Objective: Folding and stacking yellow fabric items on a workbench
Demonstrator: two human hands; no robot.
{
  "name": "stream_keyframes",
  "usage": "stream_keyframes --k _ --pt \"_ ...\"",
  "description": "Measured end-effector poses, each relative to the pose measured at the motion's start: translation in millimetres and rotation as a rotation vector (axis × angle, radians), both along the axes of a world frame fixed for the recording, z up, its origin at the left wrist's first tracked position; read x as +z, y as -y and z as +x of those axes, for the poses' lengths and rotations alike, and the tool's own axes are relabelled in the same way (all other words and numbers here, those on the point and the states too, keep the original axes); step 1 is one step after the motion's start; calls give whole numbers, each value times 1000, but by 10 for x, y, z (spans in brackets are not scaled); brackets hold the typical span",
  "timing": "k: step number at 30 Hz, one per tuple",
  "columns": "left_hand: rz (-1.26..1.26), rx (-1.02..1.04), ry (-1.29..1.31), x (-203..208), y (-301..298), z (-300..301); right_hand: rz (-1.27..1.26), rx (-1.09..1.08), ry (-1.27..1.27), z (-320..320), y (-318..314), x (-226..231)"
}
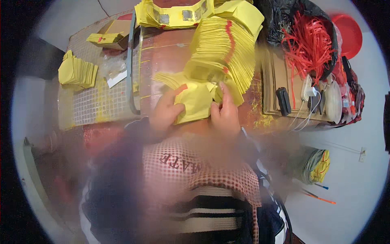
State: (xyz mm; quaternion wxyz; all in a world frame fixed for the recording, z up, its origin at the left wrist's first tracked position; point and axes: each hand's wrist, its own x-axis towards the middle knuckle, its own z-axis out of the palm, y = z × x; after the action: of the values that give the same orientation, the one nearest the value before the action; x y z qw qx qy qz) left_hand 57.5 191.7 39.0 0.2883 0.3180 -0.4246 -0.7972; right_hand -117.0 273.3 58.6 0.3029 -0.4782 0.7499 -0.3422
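In front of me lies a small yellow paper bag (195, 103) with a red mark at its upper left corner. My left hand (165, 109) grips its left side, thumb on top near the red mark. At the bag's right edge is my right hand (226, 114), with thumb and index finger apart and the index finger stretched toward the stack behind. That long stack of yellow paper bags (221, 44) leans in an overlapping row with a red stripe along it. More yellow bags (164, 78) fan out just beyond my left hand.
A grey metal bar (131, 69) crosses the table at left, beside a bundle of yellow bags (77, 73) and an open cardboard box (113, 34). At right are a black bag of red strips (310, 44), cardboard sheets (276, 73), a black device (283, 101) and white cables (310, 110).
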Motion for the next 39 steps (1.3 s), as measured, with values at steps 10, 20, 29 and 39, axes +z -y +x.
stream_keyframes --k 10,20,29,39 --pt "-302 -27 168 9 -189 433 -212 35 -281 -76 59 -295" --pt "-1554 -494 919 -17 -336 599 -53 -74 1283 369 -243 -156" --pt "-922 63 685 218 -194 673 -162 -97 964 384 -334 -405" --pt "137 32 154 -255 -142 576 -130 -95 870 362 -405 -383"
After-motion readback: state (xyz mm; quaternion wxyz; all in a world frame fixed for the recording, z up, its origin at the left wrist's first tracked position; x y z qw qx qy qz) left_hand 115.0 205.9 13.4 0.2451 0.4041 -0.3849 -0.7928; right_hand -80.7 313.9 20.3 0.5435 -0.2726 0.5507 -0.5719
